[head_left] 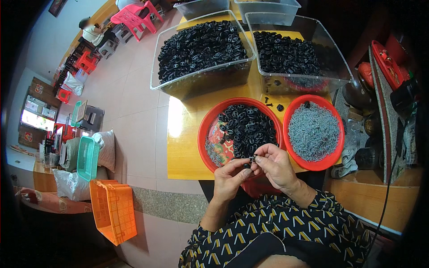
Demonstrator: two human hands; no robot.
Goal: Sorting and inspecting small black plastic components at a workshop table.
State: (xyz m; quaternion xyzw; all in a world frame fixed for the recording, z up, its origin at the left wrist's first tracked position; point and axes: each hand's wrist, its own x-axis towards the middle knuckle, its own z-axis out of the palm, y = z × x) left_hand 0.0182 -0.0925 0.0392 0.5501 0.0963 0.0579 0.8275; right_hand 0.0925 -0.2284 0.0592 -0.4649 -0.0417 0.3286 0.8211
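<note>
My two hands meet over the near rim of a red basin [203,142]. My left hand [230,179] is closed, thumb against fingers, on a small black plastic part [246,165], mostly hidden by the fingertips. Between the fingertips of my right hand [279,169] is a small metal screw [252,158], pinched against the part. The basin holds a heap of black plastic parts [250,127] with oval openings, plus a few screws [213,153] at its left side. To the right, a second red basin [341,134] is full of silvery screws [313,131].
Two clear bins [203,73] [308,79] of black parts stand behind the basins on the yellow table [181,154]. Loose black pieces [280,107] lie between. An orange crate [114,212] sits on the floor at left. Far off, a person [92,33] sits near a pink chair [134,18].
</note>
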